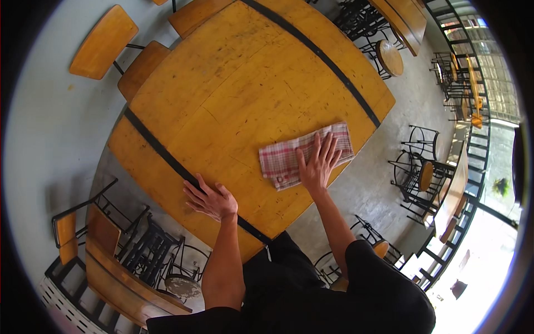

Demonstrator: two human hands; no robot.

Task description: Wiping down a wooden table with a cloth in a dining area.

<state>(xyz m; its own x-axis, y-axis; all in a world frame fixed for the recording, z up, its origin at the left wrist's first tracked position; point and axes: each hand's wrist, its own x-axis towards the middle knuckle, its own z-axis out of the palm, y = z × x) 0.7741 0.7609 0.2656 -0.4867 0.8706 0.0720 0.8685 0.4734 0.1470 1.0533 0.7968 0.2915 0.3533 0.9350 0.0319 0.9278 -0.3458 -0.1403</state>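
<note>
A large wooden tabletop (225,108) with two dark inlaid strips and many scratches lies before me. On its near right part rests a folded red-and-white checked cloth (280,156). My right hand (319,163) lies flat on the cloth, fingers spread and pointing away from me; nothing shows gripped between them. My left hand (212,198) is pressed to the wood at the near left, across one dark strip, with its fingers apart and nothing in it.
Wooden chairs (144,69) stand against the far left edge. Another table (125,282) with a chair and a worn round stool (182,286) is at lower left. Round stools (390,57) and more tables (452,192) line the right side, by a barred window wall.
</note>
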